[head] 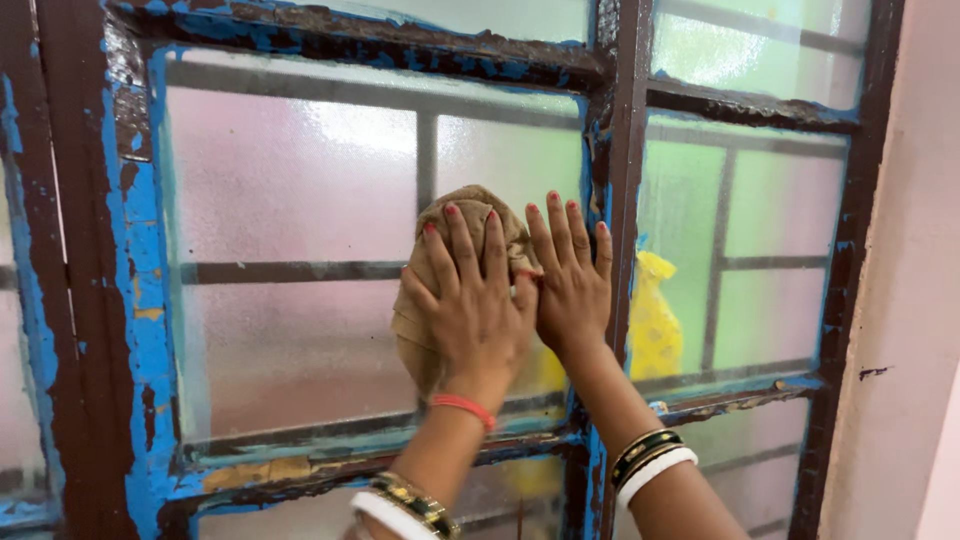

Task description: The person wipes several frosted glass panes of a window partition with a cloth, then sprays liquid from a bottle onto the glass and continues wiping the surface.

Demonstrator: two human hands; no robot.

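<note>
Frosted window glass (290, 200) in a peeling blue-and-brown frame (130, 300) fills the view. Left hand (475, 300) presses a tan cloth (430, 300) flat against the pane, fingers (462, 240) spread. Right hand (572, 285) lies beside it, fingers apart, seemingly touching the cloth's edge.

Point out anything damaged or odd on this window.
The window frame is damaged: its blue paint is peeling in patches, baring dark brown beneath. Both hands, left and right, press a tan cloth flat on the frosted glass.
</note>
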